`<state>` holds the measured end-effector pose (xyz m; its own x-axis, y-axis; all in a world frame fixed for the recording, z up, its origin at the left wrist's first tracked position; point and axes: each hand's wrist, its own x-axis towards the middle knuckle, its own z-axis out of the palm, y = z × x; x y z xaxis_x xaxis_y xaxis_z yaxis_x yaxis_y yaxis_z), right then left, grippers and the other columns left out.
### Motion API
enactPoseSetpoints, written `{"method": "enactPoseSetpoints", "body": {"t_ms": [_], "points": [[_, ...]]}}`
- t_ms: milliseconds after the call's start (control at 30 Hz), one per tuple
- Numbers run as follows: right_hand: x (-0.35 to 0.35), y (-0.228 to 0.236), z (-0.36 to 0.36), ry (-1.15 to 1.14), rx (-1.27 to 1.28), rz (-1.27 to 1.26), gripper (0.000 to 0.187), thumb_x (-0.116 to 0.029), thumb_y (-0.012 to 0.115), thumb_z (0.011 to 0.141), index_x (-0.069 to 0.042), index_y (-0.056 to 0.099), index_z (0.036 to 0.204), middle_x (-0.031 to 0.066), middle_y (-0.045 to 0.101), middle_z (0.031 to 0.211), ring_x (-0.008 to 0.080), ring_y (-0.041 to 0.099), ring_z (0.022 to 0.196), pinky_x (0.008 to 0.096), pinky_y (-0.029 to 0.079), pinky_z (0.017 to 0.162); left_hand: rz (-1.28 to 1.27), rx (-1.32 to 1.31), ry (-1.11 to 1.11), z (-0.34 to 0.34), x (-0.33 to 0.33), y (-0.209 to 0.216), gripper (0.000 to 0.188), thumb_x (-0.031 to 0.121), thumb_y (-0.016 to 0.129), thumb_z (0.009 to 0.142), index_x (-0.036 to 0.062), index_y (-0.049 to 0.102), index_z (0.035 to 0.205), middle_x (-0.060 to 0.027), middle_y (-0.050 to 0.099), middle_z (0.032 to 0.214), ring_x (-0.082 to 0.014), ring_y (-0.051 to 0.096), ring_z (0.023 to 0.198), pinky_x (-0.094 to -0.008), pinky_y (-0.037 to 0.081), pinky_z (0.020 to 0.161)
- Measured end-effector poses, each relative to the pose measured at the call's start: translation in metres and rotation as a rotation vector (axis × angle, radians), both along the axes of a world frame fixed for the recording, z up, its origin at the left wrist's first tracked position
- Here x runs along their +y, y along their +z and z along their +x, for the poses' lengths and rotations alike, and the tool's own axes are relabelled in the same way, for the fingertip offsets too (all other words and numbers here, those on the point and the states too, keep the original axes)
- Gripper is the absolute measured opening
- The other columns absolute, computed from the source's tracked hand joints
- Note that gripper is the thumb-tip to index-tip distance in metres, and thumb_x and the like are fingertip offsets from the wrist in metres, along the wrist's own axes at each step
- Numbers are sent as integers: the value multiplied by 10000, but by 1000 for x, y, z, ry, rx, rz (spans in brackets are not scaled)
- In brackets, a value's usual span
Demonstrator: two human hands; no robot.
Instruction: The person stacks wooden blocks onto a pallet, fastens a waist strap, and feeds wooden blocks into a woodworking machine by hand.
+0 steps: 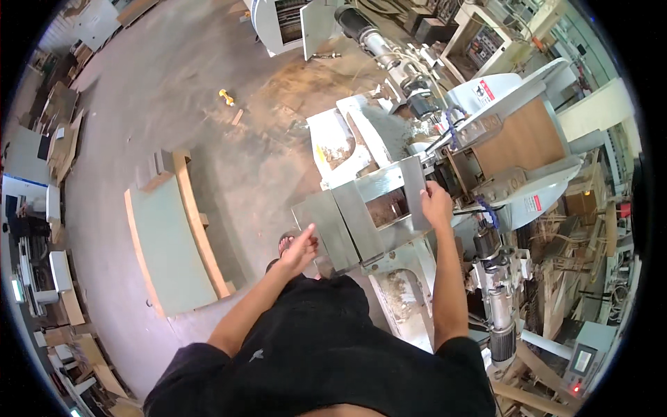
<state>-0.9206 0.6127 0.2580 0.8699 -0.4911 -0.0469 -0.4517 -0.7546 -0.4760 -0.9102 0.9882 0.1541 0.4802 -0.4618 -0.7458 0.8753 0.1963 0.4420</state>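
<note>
In front of me, flat grey boards lie across a white machine frame (351, 156). The two left boards sit side by side, a wide one (321, 221) and a narrower one (356, 215). Another narrow grey board (415, 191) lies further right, beyond a rectangular gap. My right hand (436, 205) has its fingers curled against that board's right edge; their undersides are hidden. Beside the near left corner of the wide board is my left hand (299, 254), fingers stretched out and apart, with nothing visible in it. Whether it touches the board I cannot tell.
Motor-driven machine heads stand at the far right (420, 97) and near right (497, 299). A brown panel (531, 142) sits between white guards. On the left, a low stack topped by a grey-green panel (170, 243) rests on the floor. A yellow object (226, 97) lies beyond.
</note>
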Motion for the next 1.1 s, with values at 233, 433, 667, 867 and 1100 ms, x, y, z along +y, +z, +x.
{"method": "enactPoseSetpoints", "body": {"t_ms": [233, 433, 667, 867, 1100], "points": [[80, 12, -12, 274, -177, 432, 209, -193, 593, 802, -20, 597, 920, 219, 582, 803, 388, 584, 747, 405, 459, 649, 113, -17, -13, 9, -49, 17, 732, 477, 706, 737, 47, 427, 1260, -76, 473, 1243, -220, 431, 1149, -364, 346, 951], [106, -28, -14, 255, -209, 246, 261, -168, 655, 775, 2, 644, 972, 137, 586, 761, 221, 610, 744, 309, 464, 649, 149, -92, 10, 3, -47, 1, 618, 363, 711, 719, 60, 478, 1204, -70, 545, 1129, -217, 524, 1031, -379, 416, 867], [91, -4, -62, -57, -376, 485, 314, -144, 672, 780, -5, 637, 1059, 121, 614, 905, 185, 604, 804, 299, 494, 710, -51, -20, 157, 0, 1, 81, 549, 331, 633, 781, 3, 492, 1199, -143, 577, 1134, -299, 556, 1044, -455, 442, 922], [65, -44, -204, -603, -400, 508, 280, -137, 631, 802, 44, 629, 1016, 59, 599, 804, 129, 549, 722, 250, 452, 669, -260, -188, 62, 33, 1, 128, 668, 422, 642, 687, -9, 508, 1180, -188, 592, 1079, -328, 597, 973, -489, 506, 825], [114, -97, -318, -935, -335, 389, 228, -126, 614, 801, 34, 636, 962, 74, 580, 705, 170, 538, 640, 291, 455, 647, -400, -322, -122, 50, -147, 228, 706, 442, 653, 688, 25, 486, 1233, -173, 564, 1166, -315, 563, 1041, -452, 475, 882]]}}
